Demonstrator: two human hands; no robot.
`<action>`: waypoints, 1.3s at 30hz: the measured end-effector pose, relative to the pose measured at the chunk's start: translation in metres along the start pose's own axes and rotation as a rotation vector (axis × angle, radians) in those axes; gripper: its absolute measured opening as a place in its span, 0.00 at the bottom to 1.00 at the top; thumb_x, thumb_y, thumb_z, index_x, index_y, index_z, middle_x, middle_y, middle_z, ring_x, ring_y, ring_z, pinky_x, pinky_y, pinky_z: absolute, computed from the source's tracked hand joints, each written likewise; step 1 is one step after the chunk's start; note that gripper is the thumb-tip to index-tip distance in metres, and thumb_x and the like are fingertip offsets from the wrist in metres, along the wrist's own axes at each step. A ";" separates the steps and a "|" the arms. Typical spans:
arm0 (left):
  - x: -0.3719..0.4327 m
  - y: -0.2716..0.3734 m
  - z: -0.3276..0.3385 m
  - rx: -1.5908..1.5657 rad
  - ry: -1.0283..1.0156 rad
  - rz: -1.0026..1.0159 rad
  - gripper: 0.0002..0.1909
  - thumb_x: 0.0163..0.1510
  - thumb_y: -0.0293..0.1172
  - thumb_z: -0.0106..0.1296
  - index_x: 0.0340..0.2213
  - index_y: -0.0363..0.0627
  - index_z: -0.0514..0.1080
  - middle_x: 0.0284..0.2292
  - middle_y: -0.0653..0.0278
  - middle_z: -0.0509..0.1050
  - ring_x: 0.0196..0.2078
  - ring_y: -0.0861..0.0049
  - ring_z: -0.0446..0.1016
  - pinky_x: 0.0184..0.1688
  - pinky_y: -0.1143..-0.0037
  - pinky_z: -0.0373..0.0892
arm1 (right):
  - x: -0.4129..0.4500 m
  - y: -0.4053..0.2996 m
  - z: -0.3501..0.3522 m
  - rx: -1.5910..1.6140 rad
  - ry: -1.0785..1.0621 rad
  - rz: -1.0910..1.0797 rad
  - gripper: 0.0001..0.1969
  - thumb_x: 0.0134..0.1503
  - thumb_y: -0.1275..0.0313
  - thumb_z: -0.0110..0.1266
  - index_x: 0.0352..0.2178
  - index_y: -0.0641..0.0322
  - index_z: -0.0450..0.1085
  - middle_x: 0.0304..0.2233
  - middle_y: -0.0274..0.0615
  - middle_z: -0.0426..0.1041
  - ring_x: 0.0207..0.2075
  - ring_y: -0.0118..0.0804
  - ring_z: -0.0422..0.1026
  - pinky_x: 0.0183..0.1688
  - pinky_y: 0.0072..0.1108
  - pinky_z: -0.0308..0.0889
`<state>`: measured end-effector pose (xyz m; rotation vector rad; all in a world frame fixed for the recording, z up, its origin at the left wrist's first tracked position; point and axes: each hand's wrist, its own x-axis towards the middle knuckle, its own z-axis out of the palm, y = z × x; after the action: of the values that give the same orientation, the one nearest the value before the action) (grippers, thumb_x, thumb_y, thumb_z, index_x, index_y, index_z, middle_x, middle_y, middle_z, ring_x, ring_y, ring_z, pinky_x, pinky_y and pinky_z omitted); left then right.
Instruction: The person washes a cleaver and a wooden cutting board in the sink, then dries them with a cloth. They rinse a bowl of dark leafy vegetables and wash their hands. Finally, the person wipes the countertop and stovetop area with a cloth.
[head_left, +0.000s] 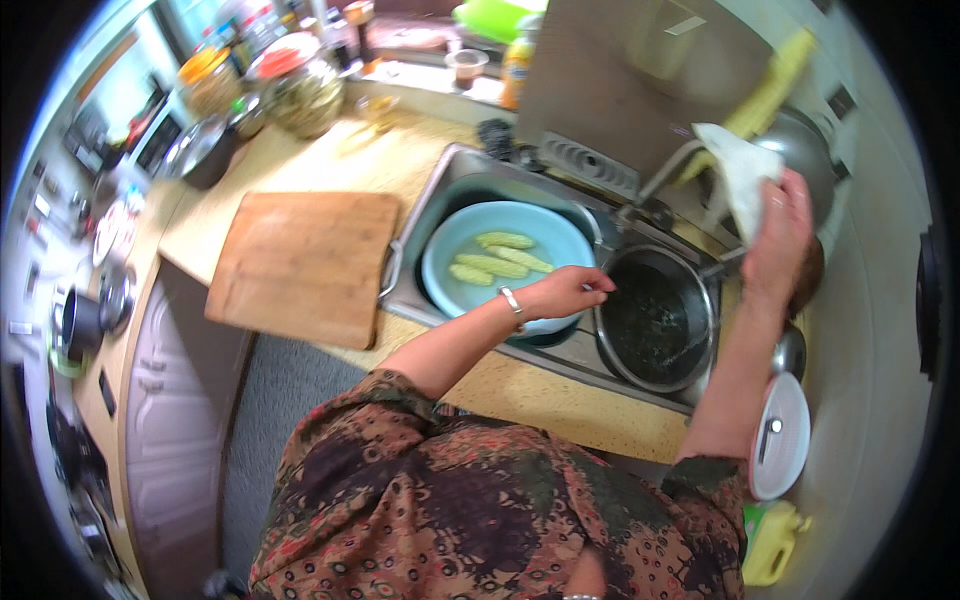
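My right hand (784, 232) is raised at the right, beside the faucet (660, 176), and grips a white cloth (742, 172) that hangs from the fingers. My left hand (566, 291), with a bracelet at the wrist, reaches over the near right rim of a light blue basin (435, 281). Its fingers are loosely bent and apart, with nothing visible in them. Inside the basin, several pale yellow-green, bumpy, long vegetables (491, 264) lie in water. Just right of the left hand, a round metal pot (709, 319) holding dark-looking water stands in the second sink bowl.
A wooden cutting board (307, 262) lies left of the steel double sink (450, 161). Glass jars (304, 97) and a lidded pan (202, 154) stand at the back left. Along the right wall are a yellow cloth-like item (772, 86), a white colander (784, 442) and a yellow jug (772, 544).
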<state>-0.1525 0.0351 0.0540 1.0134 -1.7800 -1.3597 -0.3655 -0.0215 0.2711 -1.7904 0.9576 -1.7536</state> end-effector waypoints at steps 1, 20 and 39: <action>-0.005 0.001 -0.003 -0.086 0.044 0.017 0.16 0.62 0.33 0.51 0.48 0.40 0.74 0.43 0.62 0.77 0.45 0.77 0.74 0.50 0.75 0.69 | 0.002 -0.013 0.002 0.072 -0.085 0.047 0.09 0.59 0.76 0.49 0.40 0.67 0.72 0.37 0.30 0.71 0.37 0.21 0.67 0.43 0.17 0.64; -0.064 -0.021 -0.040 -1.001 0.571 0.165 0.20 0.66 0.37 0.44 0.58 0.49 0.65 0.46 0.70 0.73 0.45 0.81 0.72 0.45 0.76 0.69 | -0.148 -0.048 0.099 -0.057 -1.265 0.140 0.05 0.50 0.77 0.54 0.31 0.67 0.70 0.42 0.46 0.71 0.43 0.34 0.71 0.43 0.22 0.66; -0.040 0.019 -0.011 -1.616 0.279 0.348 0.13 0.60 0.40 0.43 0.34 0.42 0.67 0.27 0.60 0.70 0.28 0.71 0.69 0.30 0.76 0.65 | -0.150 -0.009 0.174 0.471 -0.416 0.844 0.13 0.67 0.69 0.47 0.48 0.65 0.66 0.20 0.33 0.69 0.10 0.15 0.55 0.09 0.11 0.45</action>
<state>-0.1277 0.0685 0.0728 -0.0472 -0.2285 -1.6647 -0.1846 0.0702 0.1622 -1.1216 0.8441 -0.9200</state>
